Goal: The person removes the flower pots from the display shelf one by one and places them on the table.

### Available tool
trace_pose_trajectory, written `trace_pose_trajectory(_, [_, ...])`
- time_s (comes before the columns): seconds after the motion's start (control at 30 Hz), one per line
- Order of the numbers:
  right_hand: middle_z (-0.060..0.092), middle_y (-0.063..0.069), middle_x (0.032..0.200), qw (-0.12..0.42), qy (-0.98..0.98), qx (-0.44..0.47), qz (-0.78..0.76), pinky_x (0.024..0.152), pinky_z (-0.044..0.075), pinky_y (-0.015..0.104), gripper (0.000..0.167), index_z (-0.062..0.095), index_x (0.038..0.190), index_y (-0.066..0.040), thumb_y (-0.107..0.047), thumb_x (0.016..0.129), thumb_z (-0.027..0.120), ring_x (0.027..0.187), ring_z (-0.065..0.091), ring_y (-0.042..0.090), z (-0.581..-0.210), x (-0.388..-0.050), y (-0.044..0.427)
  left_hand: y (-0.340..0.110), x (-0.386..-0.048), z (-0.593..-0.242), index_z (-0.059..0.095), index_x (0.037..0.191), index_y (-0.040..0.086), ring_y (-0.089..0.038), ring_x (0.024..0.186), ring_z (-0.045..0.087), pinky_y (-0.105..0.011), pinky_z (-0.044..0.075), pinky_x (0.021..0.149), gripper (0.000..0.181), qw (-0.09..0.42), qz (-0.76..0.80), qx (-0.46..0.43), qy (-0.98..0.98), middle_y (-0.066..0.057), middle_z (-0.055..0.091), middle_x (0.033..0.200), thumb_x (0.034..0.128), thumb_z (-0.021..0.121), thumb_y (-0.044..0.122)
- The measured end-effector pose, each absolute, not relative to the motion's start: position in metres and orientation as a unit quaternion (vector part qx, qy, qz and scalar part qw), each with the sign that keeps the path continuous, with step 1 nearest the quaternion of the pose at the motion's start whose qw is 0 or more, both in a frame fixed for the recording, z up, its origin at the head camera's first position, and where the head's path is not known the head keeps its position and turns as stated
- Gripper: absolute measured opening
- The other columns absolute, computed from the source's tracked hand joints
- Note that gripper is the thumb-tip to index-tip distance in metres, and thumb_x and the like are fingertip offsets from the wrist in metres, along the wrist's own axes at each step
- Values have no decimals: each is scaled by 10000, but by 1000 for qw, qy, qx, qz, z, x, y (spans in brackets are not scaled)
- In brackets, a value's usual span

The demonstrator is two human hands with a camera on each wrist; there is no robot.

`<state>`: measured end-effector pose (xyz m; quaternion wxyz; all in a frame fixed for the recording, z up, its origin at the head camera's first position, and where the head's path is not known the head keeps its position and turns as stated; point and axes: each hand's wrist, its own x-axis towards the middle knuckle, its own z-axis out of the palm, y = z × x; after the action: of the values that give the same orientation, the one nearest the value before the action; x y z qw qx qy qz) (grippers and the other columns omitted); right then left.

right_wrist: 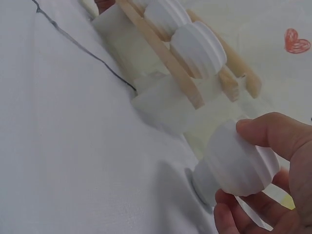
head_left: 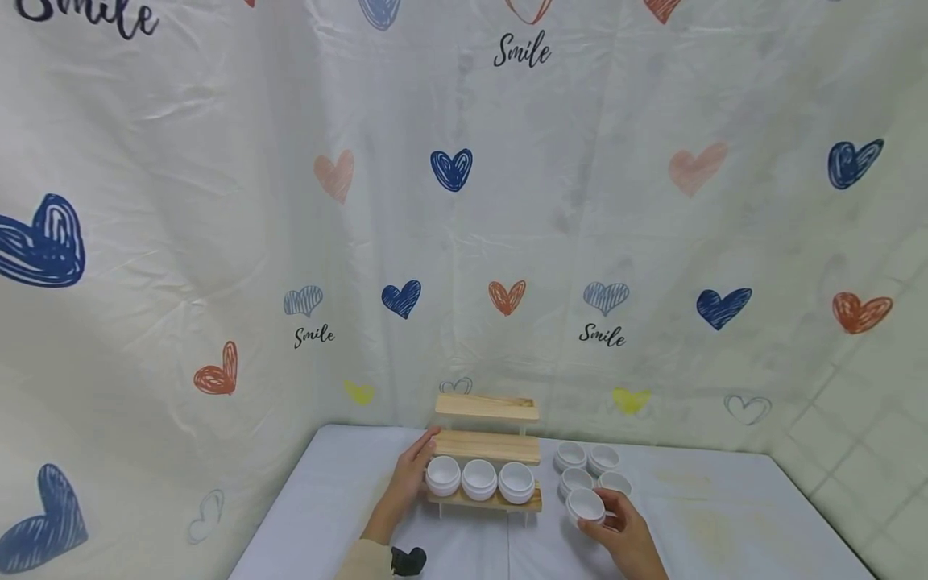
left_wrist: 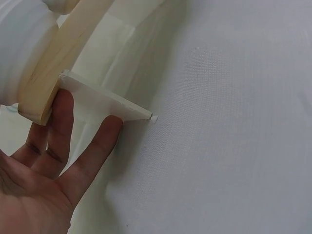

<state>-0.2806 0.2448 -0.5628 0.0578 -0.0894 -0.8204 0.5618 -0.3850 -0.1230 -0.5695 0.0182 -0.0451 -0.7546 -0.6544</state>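
A tiered stand with wooden shelves and whitish side supports stands on the table. Three white ribbed cups sit in a row on its lowest shelf. At the stand's left side is my left hand, its fairly straight fingers touching the support and the shelf end. My right hand pinches a white cup between thumb and fingers, to the right of the stand. In the right wrist view the thumb presses that cup's side.
Several more white cups are grouped just behind the held one. The stand's upper two shelves hold nothing visible. A white cloth covers the table, and a heart-printed sheet hangs close behind it.
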Motion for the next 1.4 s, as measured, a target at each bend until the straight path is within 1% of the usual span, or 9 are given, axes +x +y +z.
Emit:
trace_pose_trajectory(0.2, [637, 211, 1287, 48, -823, -91, 559, 706, 552, 220, 682, 532, 1381, -5, -140, 801, 865, 938, 623, 169, -562, -281, 245, -125, -384, -570, 493, 1528, 267, -417, 1525, 333, -687, 309, 1184, 607, 14, -662, -49, -748, -75, 399, 1643, 1014, 501, 589])
trace_pose_trajectory(0.33, [648, 210, 1275, 48, -822, -88, 561, 702, 557, 215, 689, 535, 1384, -3, -110, 790, 869, 923, 635, 162, -566, -281, 248, -122, -383, -568, 490, 1531, 248, -415, 1528, 328, -678, 285, 1201, 577, 19, -661, -43, -749, -85, 396, 1643, 1038, 487, 547])
trace_pose_trajectory(0.43, [655, 211, 1267, 47, -822, -88, 561, 702, 561, 216, 689, 537, 1380, 2, -88, 782, 869, 923, 646, 163, -569, -282, 249, -121, -379, -562, 494, 1528, 206, -427, 1532, 309, -679, 245, 1217, 530, 19, -660, -43, -750, -114, 394, 1639, 1066, 482, 463])
trace_pose_trajectory(0.57, [651, 227, 1267, 41, -825, -88, 557, 726, 577, 247, 685, 532, 1367, 18, -87, 781, 871, 957, 662, 188, -569, -284, 249, -120, -376, -557, 491, 1528, 165, -440, 1535, 291, -687, 225, 1219, 501, 18, -661, -44, -749, -137, 384, 1640, 1083, 474, 396])
trace_pose_trajectory(0.77, [640, 246, 1277, 32, -834, -86, 544, 761, 592, 301, 688, 526, 1350, 35, -116, 779, 879, 995, 670, 225, -567, -285, 247, -122, -383, -569, 487, 1534, 228, -405, 1540, 305, -675, 246, 1220, 584, 24, -655, -49, -754, -80, 397, 1643, 1039, 488, 540])
trace_pose_trajectory(0.93, [647, 239, 1274, 31, -840, -80, 536, 772, 588, 298, 672, 537, 1331, 35, -109, 773, 882, 1007, 669, 230, -570, -286, 247, -125, -389, -576, 502, 1521, 268, -380, 1547, 305, -659, 253, 1226, 632, 20, -654, -55, -754, -50, 402, 1643, 998, 501, 623])
trace_pose_trajectory(1.17, [653, 221, 1275, 25, -839, -78, 539, 810, 596, 313, 674, 545, 1323, 30, -109, 762, 892, 1058, 665, 244, -573, -288, 249, -126, -389, -575, 488, 1531, 279, -381, 1552, 295, -671, 246, 1223, 669, 12, -655, -54, -754, -44, 385, 1653, 982, 492, 663])
trace_pose_trajectory(1.27, [659, 199, 1272, 19, -841, -80, 535, 846, 580, 324, 660, 544, 1320, 21, -124, 774, 887, 1077, 657, 243, -573, -287, 250, -125, -389, -575, 485, 1532, 281, -391, 1545, 306, -681, 252, 1215, 667, 12, -655, -50, -754, -53, 388, 1652, 986, 484, 663])
trace_pose_trajectory(1.4, [664, 178, 1261, 16, -847, -77, 525, 848, 546, 305, 644, 543, 1316, 18, -139, 789, 879, 1074, 647, 235, -572, -287, 251, -124, -390, -575, 495, 1524, 297, -400, 1535, 321, -686, 262, 1208, 638, 14, -651, -45, -757, -64, 399, 1645, 994, 482, 652])
